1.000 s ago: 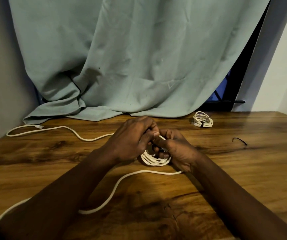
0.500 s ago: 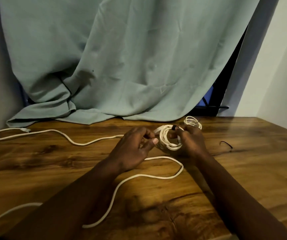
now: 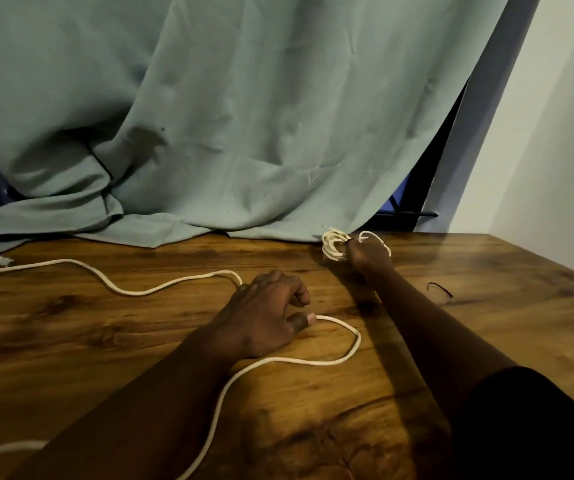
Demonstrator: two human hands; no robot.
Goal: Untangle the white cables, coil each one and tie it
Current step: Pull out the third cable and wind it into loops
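Note:
My right hand [image 3: 368,255] is stretched to the back of the wooden table [image 3: 71,327] and grips a small coiled white cable [image 3: 333,246] bound with a dark tie. Right behind that hand lies another small white coil [image 3: 375,237], partly hidden. My left hand [image 3: 268,315] rests on the table at the centre, fingers curled over a long loose white cable [image 3: 161,288] that snakes from the far left, loops past the thumb and runs back to the front left edge. Whether the left fingers pinch the cable is hidden.
A loose black tie [image 3: 438,289] lies on the table to the right of my right forearm. A pale green curtain [image 3: 209,116] hangs behind and drapes onto the table's back edge. The table's right edge runs diagonally at the right.
My right hand carried the tied coil from the centre to the back of the table beside the other coil. My left hand let go of it and dropped onto the long cable.

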